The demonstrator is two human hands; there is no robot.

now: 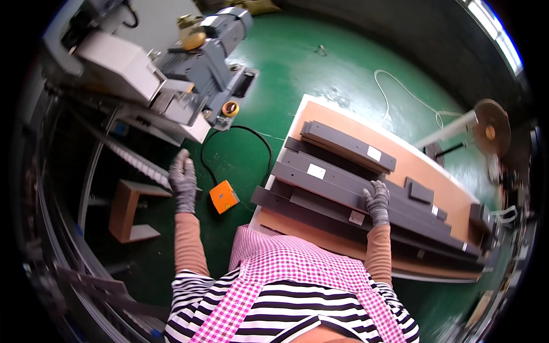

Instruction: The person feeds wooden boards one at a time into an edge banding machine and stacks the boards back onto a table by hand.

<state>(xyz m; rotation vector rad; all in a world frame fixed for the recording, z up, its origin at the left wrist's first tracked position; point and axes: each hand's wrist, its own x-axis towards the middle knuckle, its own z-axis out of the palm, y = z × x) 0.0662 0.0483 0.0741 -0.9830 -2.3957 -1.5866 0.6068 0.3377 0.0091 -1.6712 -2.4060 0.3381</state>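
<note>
My left hand [183,182], in a grey knit glove, reaches out beside the machine with its fingers stretched out. Nothing shows in it. A ribbed pale strip [134,155] on the machine frame runs down close to its fingers. My right hand [377,201], also gloved, is over the stack of long dark grey boards [337,182], fingers apart and slightly bent. It seems to rest on the boards, though contact is hard to tell. White labels [315,171] are stuck on several boards. A shorter pile of grey boards [349,146] lies farther back.
The boards lie on a brown panel with white edges [437,171]. An orange foot pedal [223,197] with a black cable is on the green floor. A grey motor [223,31] belongs to the machine at upper left. A round-headed stand [490,128] is at right; a U-shaped wooden piece [124,211] is at left.
</note>
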